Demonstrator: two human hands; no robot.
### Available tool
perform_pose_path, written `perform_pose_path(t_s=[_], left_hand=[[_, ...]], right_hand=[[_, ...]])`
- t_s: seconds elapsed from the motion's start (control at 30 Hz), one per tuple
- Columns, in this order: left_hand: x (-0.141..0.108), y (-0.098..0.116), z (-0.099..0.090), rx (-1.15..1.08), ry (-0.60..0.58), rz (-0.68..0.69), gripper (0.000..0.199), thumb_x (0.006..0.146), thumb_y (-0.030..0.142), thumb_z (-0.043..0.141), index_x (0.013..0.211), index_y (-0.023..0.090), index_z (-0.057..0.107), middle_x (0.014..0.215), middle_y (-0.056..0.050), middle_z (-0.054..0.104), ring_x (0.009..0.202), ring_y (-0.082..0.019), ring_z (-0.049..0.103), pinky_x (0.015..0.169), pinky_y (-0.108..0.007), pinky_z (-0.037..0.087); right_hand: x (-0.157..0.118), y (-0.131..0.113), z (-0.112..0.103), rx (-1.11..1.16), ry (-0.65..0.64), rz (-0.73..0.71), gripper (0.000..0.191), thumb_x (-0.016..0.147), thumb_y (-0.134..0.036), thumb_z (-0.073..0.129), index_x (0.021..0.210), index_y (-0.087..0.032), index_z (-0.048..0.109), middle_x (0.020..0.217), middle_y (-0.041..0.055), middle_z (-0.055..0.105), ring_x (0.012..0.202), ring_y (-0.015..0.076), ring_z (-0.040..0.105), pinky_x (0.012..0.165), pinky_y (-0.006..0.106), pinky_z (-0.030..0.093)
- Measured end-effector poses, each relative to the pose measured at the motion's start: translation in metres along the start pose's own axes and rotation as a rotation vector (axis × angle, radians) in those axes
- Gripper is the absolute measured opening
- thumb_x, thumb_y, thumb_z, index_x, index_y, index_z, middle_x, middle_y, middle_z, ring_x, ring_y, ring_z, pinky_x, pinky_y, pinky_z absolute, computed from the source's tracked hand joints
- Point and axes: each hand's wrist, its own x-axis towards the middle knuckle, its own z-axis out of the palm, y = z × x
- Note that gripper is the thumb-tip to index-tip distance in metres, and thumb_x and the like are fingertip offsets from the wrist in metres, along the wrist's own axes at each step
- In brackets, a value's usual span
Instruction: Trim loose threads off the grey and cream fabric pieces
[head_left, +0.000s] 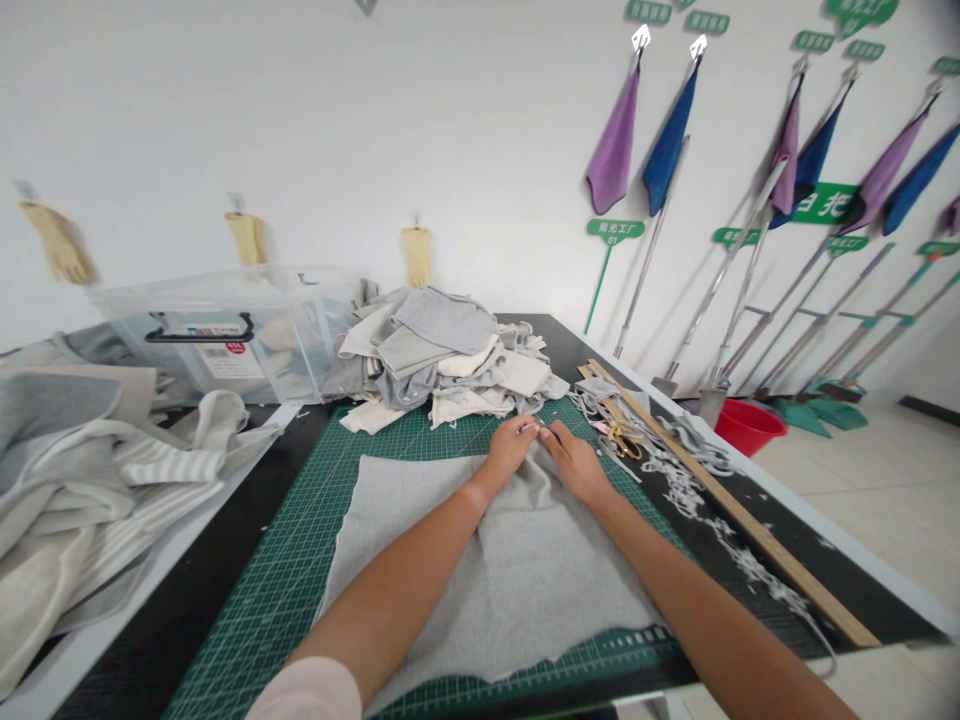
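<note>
Our left hand (513,446) and right hand (574,462), close together, pinch the grey cloth (517,570) at its far edge; the rest spreads beneath our forearms (420,580).

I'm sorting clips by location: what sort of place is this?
Probably a sewing or textile workshop: a gridded green mat bears a sheet of grey cloth, with a heap of fabric pieces just beyond.

A white wall (465,130) rises behind a black table (225,530) and pale tiled floor (862,485).
</note>
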Motion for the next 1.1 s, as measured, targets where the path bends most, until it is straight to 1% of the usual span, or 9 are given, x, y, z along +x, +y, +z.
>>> perform_pose_path(t_s=[0.13, 0.3, 0.47, 0.53, 0.6, 0.7, 0.83, 0.97, 1.1], left_hand=[[-0.0006, 0.0012, -0.0004, -0.029, 0.001, 0.005, 0.022, 0.09, 0.027, 0.054, 0.09, 0.016, 0.073, 0.088, -0.002, 0.072, 0.085, -0.016, 0.062, 0.08, -0.023, 0.047], [-0.0014, 0.0032, 0.0001, -0.103, -0.01, 0.011, 0.025, 0.091, 0.033, 0.056, 0.09, 0.016, 0.073, 0.093, -0.004, 0.074, 0.089, -0.017, 0.064, 0.082, -0.025, 0.047], [-0.001, 0.0062, 0.0002, -0.091, -0.006, 0.021, 0.025, 0.092, 0.032, 0.054, 0.093, 0.016, 0.074, 0.096, -0.006, 0.074, 0.09, -0.018, 0.065, 0.083, -0.026, 0.047], [-0.0008, 0.0072, 0.0001, -0.082, -0.007, 0.022, 0.025, 0.093, 0.031, 0.054, 0.092, 0.016, 0.074, 0.095, -0.006, 0.075, 0.09, -0.018, 0.065, 0.083, -0.026, 0.048], [-0.0007, 0.0078, 0.0, -0.08, -0.011, 0.024, 0.025, 0.093, 0.031, 0.053, 0.091, 0.016, 0.074, 0.093, -0.005, 0.074, 0.089, -0.018, 0.065, 0.083, -0.026, 0.048], [-0.0003, 0.0081, 0.0004, -0.081, -0.014, 0.015, 0.025, 0.093, 0.03, 0.053, 0.091, 0.016, 0.073, 0.093, -0.005, 0.075, 0.088, -0.018, 0.065, 0.084, -0.026, 0.048], [0.0007, 0.0076, 0.0021, -0.088, 0.005, 0.022, 0.022, 0.092, 0.028, 0.054, 0.091, 0.016, 0.072, 0.097, -0.005, 0.074, 0.092, -0.018, 0.064, 0.086, -0.026, 0.048], [0.0016, 0.0068, 0.0031, -0.075, 0.001, 0.015, 0.021, 0.091, 0.027, 0.054, 0.089, 0.016, 0.072, 0.093, -0.005, 0.073, 0.088, -0.018, 0.064, 0.083, -0.026, 0.048], [0.0019, 0.0048, 0.0021, -0.049, -0.017, 0.0, 0.021, 0.091, 0.026, 0.053, 0.09, 0.017, 0.072, 0.091, -0.004, 0.073, 0.087, -0.017, 0.064, 0.082, -0.025, 0.048]], right_hand=[[0.0004, 0.0013, 0.0018, 0.006, 0.02, 0.003, 0.038, 0.104, -0.054, 0.029, 0.087, -0.025, 0.046, 0.069, -0.0007, 0.056, 0.062, 0.0177, 0.055, 0.058, 0.026, 0.025], [0.0003, 0.0015, 0.0035, 0.07, 0.034, -0.018, 0.041, 0.105, -0.051, 0.026, 0.081, -0.024, 0.047, 0.068, 0.0, 0.054, 0.063, 0.0173, 0.051, 0.061, 0.027, 0.029], [0.0039, 0.0017, 0.0039, 0.256, 0.077, 0.039, 0.042, 0.104, -0.052, 0.029, 0.08, -0.023, 0.048, 0.076, 0.001, 0.057, 0.071, 0.0177, 0.051, 0.067, 0.028, 0.035], [0.0052, 0.0025, 0.0027, 0.319, 0.075, 0.046, 0.043, 0.104, -0.052, 0.03, 0.077, -0.023, 0.046, 0.075, 0.0, 0.055, 0.073, 0.0173, 0.05, 0.068, 0.028, 0.036], [0.0059, 0.0031, 0.0011, 0.333, 0.053, 0.048, 0.043, 0.103, -0.051, 0.032, 0.075, -0.023, 0.046, 0.073, -0.001, 0.053, 0.073, 0.0171, 0.049, 0.069, 0.028, 0.036], [0.0063, 0.0025, -0.0007, 0.302, 0.036, 0.058, 0.041, 0.102, -0.05, 0.036, 0.073, -0.023, 0.046, 0.071, -0.0014, 0.052, 0.071, 0.0169, 0.049, 0.068, 0.028, 0.035], [0.0059, 0.0013, -0.0014, 0.242, 0.031, 0.065, 0.042, 0.102, -0.053, 0.037, 0.073, -0.023, 0.045, 0.07, -0.0017, 0.053, 0.069, 0.0168, 0.05, 0.066, 0.028, 0.035], [0.0041, 0.0019, -0.002, 0.13, 0.012, 0.052, 0.04, 0.103, -0.052, 0.033, 0.079, -0.024, 0.047, 0.072, -0.0011, 0.056, 0.07, 0.017, 0.056, 0.065, 0.027, 0.036], [0.0019, 0.001, -0.0034, 0.014, -0.014, 0.047, 0.038, 0.105, -0.051, 0.029, 0.088, -0.025, 0.05, 0.075, 0.0008, 0.059, 0.071, 0.0175, 0.06, 0.061, 0.027, 0.033]])
